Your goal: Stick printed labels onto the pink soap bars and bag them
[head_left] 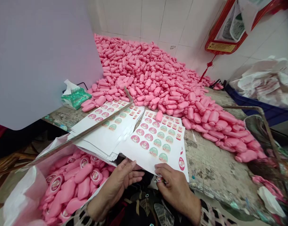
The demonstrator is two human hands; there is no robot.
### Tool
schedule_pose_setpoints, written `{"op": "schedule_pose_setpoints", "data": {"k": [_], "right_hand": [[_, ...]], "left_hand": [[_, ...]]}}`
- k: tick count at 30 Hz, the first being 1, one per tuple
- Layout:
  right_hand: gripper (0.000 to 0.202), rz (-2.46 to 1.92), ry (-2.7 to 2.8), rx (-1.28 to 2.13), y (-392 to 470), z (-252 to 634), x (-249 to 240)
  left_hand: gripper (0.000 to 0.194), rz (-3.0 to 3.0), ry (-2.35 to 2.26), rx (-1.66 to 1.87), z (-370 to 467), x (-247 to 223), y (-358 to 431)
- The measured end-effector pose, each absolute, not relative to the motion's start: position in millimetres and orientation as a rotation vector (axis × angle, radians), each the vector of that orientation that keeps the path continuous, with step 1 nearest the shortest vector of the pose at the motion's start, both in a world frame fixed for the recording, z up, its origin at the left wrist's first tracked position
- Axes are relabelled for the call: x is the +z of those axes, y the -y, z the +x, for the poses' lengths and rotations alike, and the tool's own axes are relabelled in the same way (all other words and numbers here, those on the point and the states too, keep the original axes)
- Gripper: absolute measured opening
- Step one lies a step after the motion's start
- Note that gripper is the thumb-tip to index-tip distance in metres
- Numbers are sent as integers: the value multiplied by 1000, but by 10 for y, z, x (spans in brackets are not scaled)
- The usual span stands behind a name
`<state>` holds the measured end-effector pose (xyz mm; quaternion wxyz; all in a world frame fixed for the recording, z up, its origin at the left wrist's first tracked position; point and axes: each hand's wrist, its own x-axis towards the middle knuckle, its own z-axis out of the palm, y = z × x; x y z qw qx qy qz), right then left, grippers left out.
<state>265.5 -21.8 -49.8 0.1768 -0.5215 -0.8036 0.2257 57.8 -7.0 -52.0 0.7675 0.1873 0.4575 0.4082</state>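
Label sheet (144, 157): in front of you at the near side of the worktable (212, 166), atop another sheet that shows at its right. Side edges run away from you, leaning right; near edge slants from left down toward your right hand (173, 188). Long axis: foreshortened, can't tell which side is longer. Round pink and arched green labels face up. One small pink bottle (159, 116) on its far part, neck pointing away.

Your left hand (126, 175): below the sheet's near-left corner, palm turned inward, fingers extended to the right and parted from the thumb; open. Your right hand: back up, reaching in from lower right, fingers bent at the near edge, a small reddish item (160, 180) by the thumb. Whether it is clamped, can't tell. Hands apart.

Left: paper stack (101, 138) under a metal bar (94, 125); labelled bottles (75, 182) below. Beyond: bottle heap (144, 69).
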Motion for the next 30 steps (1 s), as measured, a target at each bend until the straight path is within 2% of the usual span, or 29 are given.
{"op": "schedule_pose_setpoints", "data": {"k": [5,7,12,16,23,30], "right_hand": [[12,-1289,2343,964,-54,2643,-316],[20,-1354,2271,976,-390,2662,-250],[35,-1712,2337,351,-1432,2653,-221],[41,-1892,2458,105,-1832,2534,-311],[37,-1928,2485,-66,-1741,2693,-421],[30,-1883,2319,7,-1517,2746,-273]], "left_hand": [[43,346,-1007,903,792,-489,-36],[44,292,-1077,933,818,-483,-67],[46,242,-1139,995,708,-409,-73],[45,227,-1115,1060,450,-337,-59],[34,132,-1256,1175,-168,-278,-62],[33,-14,-1286,1199,-599,-406,-146]]}}
